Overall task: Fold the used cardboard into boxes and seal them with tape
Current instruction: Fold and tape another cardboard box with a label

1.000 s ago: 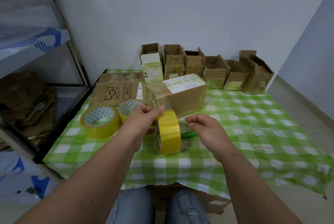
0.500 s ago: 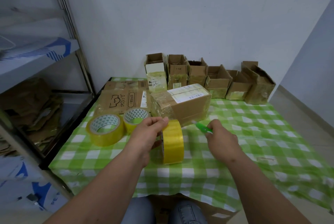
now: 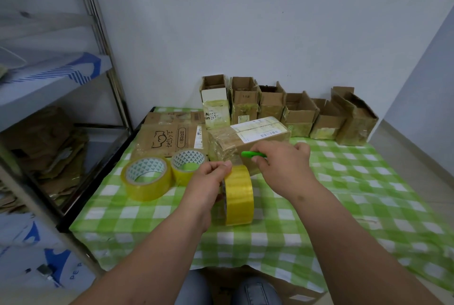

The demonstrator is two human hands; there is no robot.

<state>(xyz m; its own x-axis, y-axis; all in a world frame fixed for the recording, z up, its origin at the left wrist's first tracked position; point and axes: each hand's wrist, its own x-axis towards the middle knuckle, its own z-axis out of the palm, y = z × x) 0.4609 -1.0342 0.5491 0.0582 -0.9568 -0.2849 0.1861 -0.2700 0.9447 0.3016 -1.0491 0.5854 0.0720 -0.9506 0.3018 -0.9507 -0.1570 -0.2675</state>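
Three yellow tape rolls on the green checked tablecloth (image 3: 344,181) here, so going left to right: two spare tape rolls (image 3: 147,178) lie flat and untouched on the left, just in front of the flattened cardboard (image 3: 169,138). Then the left hand (image 3: 208,181), which is pinching the top of the third tape roll (image 3: 239,195). That one stands on its edge, so its axle runs left to right and the band faces the person. Looks like the fingers are on the loose end of the tape, but it's too see-through to be sure.

Just behind and slightly right of that roll sits the sealed box (image 3: 248,140), long side running left to right, already wrapped in tape, white label on top. The right hand (image 3: 282,164) is up against the box's front face, fingers curled around a green cutter (image 3: 253,154) with its tip pointing left, toward the gap between roll and box.

That's the bit that matters, I think: any tape stretched from roll to box would run right under that tip, so the right hand is the nearer one for cutting. The open boxes (image 3: 290,108) along the wall are well out of it.
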